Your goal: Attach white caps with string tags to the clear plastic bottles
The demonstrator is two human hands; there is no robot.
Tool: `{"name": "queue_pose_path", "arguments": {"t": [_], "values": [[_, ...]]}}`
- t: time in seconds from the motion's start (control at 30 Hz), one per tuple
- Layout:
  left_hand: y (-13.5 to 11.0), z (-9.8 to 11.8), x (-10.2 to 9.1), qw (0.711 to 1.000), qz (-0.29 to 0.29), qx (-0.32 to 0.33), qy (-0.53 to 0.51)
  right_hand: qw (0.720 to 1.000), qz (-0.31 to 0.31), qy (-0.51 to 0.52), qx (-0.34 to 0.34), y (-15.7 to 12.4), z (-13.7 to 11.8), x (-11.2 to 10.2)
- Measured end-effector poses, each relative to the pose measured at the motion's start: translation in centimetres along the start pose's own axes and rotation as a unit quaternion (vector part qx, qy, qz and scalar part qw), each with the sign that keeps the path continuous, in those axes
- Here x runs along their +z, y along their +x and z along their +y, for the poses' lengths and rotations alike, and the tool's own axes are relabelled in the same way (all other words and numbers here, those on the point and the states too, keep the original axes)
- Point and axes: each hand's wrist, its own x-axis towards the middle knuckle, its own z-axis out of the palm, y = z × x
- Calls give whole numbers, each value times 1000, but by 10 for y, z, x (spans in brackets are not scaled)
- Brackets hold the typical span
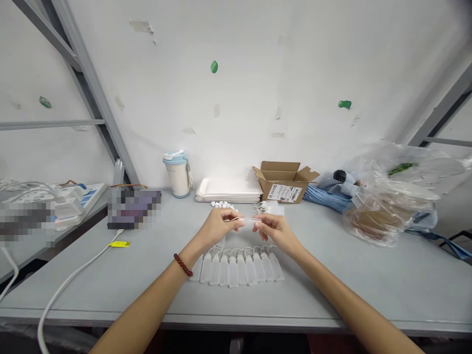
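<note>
Between my hands, above the table, is a small translucent plastic bottle lying sideways. My left hand pinches its left end, where fingers hide the details. The fingertips of my right hand close on its right end. Below them, several similar bottles with looped cords lie in a row, necks pointing away from me. My left wrist, in a dark red bead bracelet, partly covers the row's left end. Small white caps are heaped just behind my left hand. More translucent bottles lie behind my right hand.
Along the wall stand a blue-and-cream tumbler, a stack of white packets and an open cardboard box. A clear plastic bag and blue fabric occupy the right. A white cable crosses the table's left side.
</note>
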Motion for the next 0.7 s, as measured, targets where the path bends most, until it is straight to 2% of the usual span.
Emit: {"name": "queue_pose_path", "arguments": {"t": [0.17,0.37,0.57,0.7], "values": [[0,0,-1,999,37,-5,2,996,-7,77,43,0,3,3],[1,-1,-4,999,9,-38,-5,996,14,84,36,-1,4,10],[-1,3,0,995,0,-68,71,996,39,83,5,-2,5,14],[-1,6,-2,994,-33,-94,44,995,42,89,-14,-1,5,14]]}}
